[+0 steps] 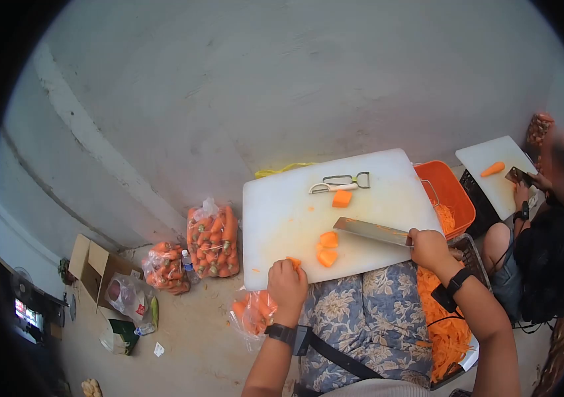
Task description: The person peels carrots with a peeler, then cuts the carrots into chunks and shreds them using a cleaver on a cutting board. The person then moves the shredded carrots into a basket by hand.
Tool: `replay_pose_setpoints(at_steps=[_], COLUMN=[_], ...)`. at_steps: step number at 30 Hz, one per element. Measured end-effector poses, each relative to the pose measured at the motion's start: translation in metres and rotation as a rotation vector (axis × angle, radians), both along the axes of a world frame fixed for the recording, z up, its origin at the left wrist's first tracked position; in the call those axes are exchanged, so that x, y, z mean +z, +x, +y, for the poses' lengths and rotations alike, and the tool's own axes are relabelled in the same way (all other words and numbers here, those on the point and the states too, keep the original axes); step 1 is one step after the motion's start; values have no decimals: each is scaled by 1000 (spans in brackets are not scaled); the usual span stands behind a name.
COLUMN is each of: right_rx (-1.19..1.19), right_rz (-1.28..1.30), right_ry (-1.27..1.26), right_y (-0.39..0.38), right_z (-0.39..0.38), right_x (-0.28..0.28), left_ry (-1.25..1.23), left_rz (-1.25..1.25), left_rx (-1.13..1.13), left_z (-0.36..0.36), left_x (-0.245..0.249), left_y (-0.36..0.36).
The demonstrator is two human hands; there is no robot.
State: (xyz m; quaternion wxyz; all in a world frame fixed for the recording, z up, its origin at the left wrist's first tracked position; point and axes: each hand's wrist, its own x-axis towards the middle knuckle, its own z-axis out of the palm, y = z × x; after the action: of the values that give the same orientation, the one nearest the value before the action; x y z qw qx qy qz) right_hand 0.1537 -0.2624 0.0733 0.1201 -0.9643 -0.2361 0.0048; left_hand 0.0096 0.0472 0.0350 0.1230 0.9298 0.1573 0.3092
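Observation:
My right hand [429,250] is wrapped round the handle of a cleaver [373,231], its broad blade held over the white cutting board [275,218] and pointing left. At the board's near left edge, my left hand [287,290] has its fingers closed on a small carrot piece [294,263], mostly covered by the fingers. Cut carrot chunks [327,257] lie between my hands, and another carrot chunk [341,199] sits farther back. Beside that one are a white-handled peeler [322,188] and a metal peeler [363,179].
Carrot bags [213,241] stand on the floor at left, near a cardboard box [100,268]. An orange bucket [459,192] and a crate of carrot peelings [442,331] are at right. Beyond, a co-worker [553,251] holds a knife over another board [487,159].

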Motion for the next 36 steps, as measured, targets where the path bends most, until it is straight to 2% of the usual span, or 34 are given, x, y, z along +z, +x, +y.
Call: replay_pose_setpoints(at_steps=[1, 3, 5, 9, 11, 13, 15, 16, 18, 21, 28, 30, 31, 33, 36], right_rx=[0, -2, -21, -51, -41, -46, -39, -48, -52, -62, -57, -56, -52, -59, -55], right_rz=[16, 29, 76, 96, 112, 132, 162, 172, 181, 182, 195, 166, 178, 156, 165], right_ry=[3, 11, -38, -28, -60, -89, -110, -114, -98, -89, -125, -126, -125, -135, -114], right_y=[5, 11, 16, 24, 24, 24, 24, 26, 31, 34, 28, 26, 25, 25, 27], right_z=[0, 0, 3, 2, 3, 5, 5, 6, 6, 5, 8, 8, 9, 8, 6], right_x=[-1, 4, 13, 10, 11, 17, 19, 20, 19, 19, 23, 18, 17, 18, 14], left_ry=[17, -8, 37, -83, -291, -285, -284, -285, -284, -281, -367, -375, -377, -317, -323], left_rz=[50, 114, -59, -79, 108, 189, 466, 471, 665, 772, 727, 642, 653, 507, 387], left_rx=[88, 106, 23, -128, -217, -210, -282, -281, -326, -309, -352, -478, -472, -569, -560], left_z=[10, 26, 33, 12, 1, 1, 7, 9, 14, 9, 3, 7, 11, 19, 20], left_x=[4, 3, 7, 9, 5, 3, 10, 14, 24, 31, 30, 37, 34, 27, 24], left_y=[5, 16, 28, 53, 69, 88, 102, 108, 120, 132, 137, 126, 121, 110, 91])
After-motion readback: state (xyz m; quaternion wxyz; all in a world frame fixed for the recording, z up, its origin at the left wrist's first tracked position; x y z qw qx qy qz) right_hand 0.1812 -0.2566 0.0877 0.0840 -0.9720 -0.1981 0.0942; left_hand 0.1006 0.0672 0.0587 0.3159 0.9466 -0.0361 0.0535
